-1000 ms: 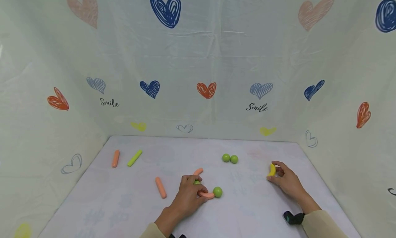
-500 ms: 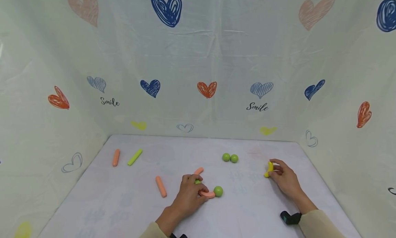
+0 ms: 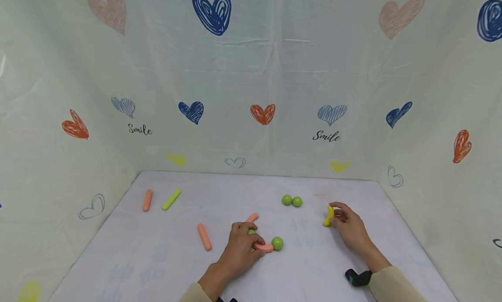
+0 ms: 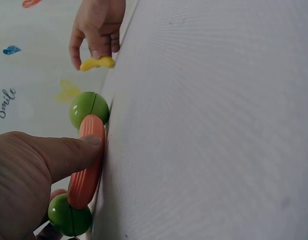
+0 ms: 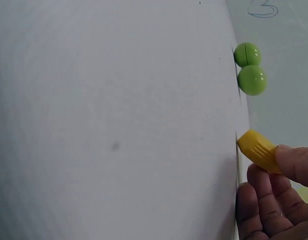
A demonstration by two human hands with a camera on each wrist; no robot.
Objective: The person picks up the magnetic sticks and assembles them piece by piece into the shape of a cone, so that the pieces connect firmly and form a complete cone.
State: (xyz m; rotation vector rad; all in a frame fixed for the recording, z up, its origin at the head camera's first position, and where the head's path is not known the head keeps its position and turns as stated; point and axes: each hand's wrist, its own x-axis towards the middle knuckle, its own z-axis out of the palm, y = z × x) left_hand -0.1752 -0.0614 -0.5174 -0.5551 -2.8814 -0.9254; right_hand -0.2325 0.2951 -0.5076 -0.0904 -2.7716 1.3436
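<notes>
My left hand (image 3: pixel 240 249) grips a curved orange stick (image 3: pixel 267 248) near the middle of the table. In the left wrist view the thumb (image 4: pixel 76 156) lies along this ridged orange stick, which has a green ball (image 4: pixel 89 111) at its far end and another green ball (image 4: pixel 70 215) at its near end. A second orange stick (image 3: pixel 252 216) shows just beyond the fingers. Farther right, my right hand (image 3: pixel 350 229) pinches a curved yellow stick (image 3: pixel 328 215) between thumb and fingers. That yellow stick (image 5: pixel 261 151) shows grooves in the right wrist view.
Two green balls (image 3: pixel 292 200) sit side by side toward the back. At left lie a straight orange stick (image 3: pixel 204 237), another orange stick (image 3: pixel 147 200) and a straight lime-green stick (image 3: pixel 171 199). A white sheet (image 3: pixel 282 84) printed with hearts encloses the table.
The right hand has moved left with the yellow stick, whose tilt has changed slightly. The left hand keeps its hold on the orange stick, almost still.
</notes>
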